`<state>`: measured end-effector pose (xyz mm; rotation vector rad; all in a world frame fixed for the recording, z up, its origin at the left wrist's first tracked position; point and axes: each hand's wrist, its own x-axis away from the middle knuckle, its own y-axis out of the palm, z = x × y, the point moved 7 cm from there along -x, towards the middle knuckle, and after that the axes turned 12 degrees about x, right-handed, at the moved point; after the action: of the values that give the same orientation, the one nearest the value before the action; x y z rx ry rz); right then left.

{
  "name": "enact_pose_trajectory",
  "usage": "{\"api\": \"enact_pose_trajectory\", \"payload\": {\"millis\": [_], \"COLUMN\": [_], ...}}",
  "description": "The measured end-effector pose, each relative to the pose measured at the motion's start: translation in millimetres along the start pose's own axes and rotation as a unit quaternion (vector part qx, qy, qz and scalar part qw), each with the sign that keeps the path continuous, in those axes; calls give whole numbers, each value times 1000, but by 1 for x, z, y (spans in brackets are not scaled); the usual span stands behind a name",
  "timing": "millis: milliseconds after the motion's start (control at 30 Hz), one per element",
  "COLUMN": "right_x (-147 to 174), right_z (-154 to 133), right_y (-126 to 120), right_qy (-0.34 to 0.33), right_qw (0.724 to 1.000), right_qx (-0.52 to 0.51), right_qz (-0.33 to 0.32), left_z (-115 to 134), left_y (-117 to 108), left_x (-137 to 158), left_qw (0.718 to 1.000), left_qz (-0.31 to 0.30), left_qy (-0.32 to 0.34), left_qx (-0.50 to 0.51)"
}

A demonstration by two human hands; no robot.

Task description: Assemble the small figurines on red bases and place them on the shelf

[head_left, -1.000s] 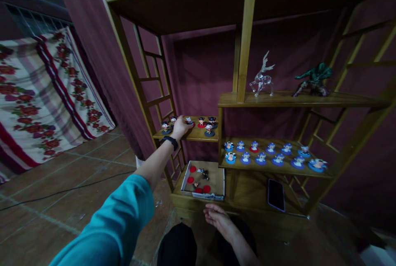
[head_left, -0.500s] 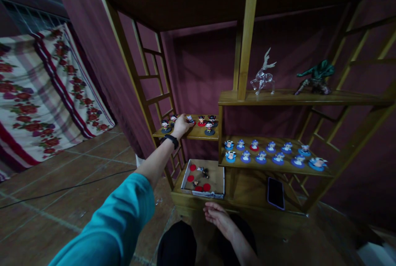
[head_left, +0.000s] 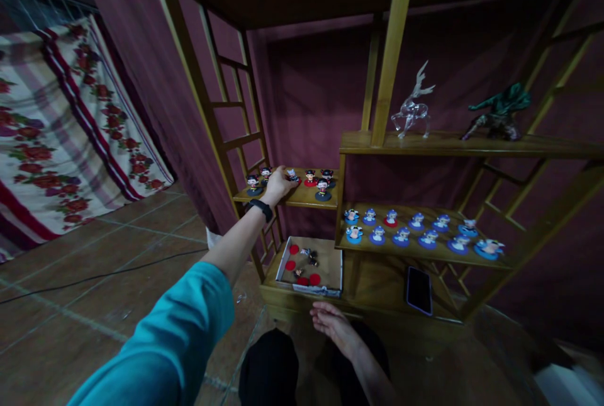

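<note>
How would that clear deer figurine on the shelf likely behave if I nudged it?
The clear deer figurine would probably tip easily, standing tall on slender legs with no visible base. It looks fragile, since its legs and upper points are thin. Its shiny surface might be slippery too.

looks like smooth, hard plastic with a light gloss on the small black-haired figurines with round bases [head_left: 323, 188] and on the small purple-and-white figurines [head_left: 377, 235]. looks like varnished wood, softly sheened, in the yellow-brown lattice-sided shelf unit [head_left: 394, 47]. appears to be matt cardboard inside the shallow white-edged box [head_left: 333, 252], with smooth flat red discs [head_left: 314, 279] of unclear material. shows glassy, clear, shiny surfaces on the transparent deer figure [head_left: 412, 110], glossy dark glass on the black rectangular phone [head_left: 419, 289], and creased matt cloth in the teal sleeve [head_left: 184, 318].
</note>
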<state>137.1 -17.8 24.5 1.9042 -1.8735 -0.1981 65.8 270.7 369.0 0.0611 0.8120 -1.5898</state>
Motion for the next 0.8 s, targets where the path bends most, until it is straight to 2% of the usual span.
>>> {"api": "enact_pose_trajectory", "payload": {"millis": [167,267,367,467,533,600,667,700,800], "right_x": [0,-3,-7,-11,-13,-17,-23,-27,-42], "right_z": [-2,-2,0,0,-1,-3,-5,-6,-10], "right_y": [-2,-5,-8,-11,-14,-19,-26,-30,-44], "right_qy": [-2,4,17,27,27,22,14,11,0], "right_qw": [1000,1000,1000,999,998,997,995,994,988], "right_qx": [11,12,10,11,12,14,16,19,35], "right_qz": [5,4,16,39,56,76,98,109,152], "left_z": [7,25,51,49,23,-20,-77,-106,-181], "left_y": [-6,-18,-39,-52,-46,-25,-2,6,25], "left_x": [7,24,68,130,170,202,228,238,259], "left_qw": [999,994,974,958,962,979,991,990,967], "left_qz": [24,57,123,185,183,124,81,82,103], "left_qy": [12,69,180,212,194,143,48,-8,-159], "left_qx": [30,56,63,59,64,75,99,114,170]}}
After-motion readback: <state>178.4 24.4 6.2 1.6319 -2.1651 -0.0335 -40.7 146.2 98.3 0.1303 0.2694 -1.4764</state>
